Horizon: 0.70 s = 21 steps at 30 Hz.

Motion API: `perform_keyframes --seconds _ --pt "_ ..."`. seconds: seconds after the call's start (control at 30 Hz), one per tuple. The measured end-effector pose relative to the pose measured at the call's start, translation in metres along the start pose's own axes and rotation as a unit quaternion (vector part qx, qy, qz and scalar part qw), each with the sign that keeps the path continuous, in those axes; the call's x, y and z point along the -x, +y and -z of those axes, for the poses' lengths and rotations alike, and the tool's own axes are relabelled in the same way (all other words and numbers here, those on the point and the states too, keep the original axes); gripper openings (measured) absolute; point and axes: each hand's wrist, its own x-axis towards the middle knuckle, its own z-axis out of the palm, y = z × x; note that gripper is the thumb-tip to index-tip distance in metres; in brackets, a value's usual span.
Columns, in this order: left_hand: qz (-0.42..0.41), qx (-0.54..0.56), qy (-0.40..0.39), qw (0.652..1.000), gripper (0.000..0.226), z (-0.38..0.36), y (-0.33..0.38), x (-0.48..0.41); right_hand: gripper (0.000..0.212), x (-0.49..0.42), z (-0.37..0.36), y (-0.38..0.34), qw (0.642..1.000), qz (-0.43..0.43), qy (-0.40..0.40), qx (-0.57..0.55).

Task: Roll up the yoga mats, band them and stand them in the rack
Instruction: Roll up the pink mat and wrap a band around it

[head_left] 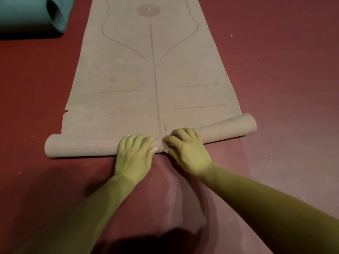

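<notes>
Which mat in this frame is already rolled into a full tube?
The teal mat at upper left, with no flat part showing. The beige mat is rolled only at its near end; the maroon mat lies flat.

Grey mat (128,70): matt, rubbery-looking top, faintly mottled, printed lines dull. Its rolled underside shows a fine ribbed texture. Maroon mat (165,189) beneath: matt, finely dimpled grain. Teal mat (22,13): smooth, matt, foam-like. Floor (284,61): smooth, slight sheen, pale specks.
</notes>
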Motion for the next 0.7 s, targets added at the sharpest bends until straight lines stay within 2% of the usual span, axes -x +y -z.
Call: perform_keyframes --seconds 0.27,0.43,0.57,0.7 --pt "-0.004 -0.009 -0.022 1.000 0.038 -0.006 -0.001 0.002 0.035 -0.006 -0.003 0.003 1.000 0.022 0.006 0.021" --pt "-0.001 0.015 -0.014 1.000 0.036 -0.003 -0.002 -0.011 0.039 -0.007 -0.001 0.000 0.999 0.024 0.025 0.035" --pt "0.006 0.008 -0.003 1.000 0.037 -0.004 -0.001 -0.015 0.032 -0.012 -0.005 0.000 0.999 0.010 0.032 0.009" --pt "-0.013 0.006 0.010 1.000 0.038 -0.009 0.003 -0.007 0.036 -0.013 -0.008 0.005 0.999 0.030 0.028 0.030"
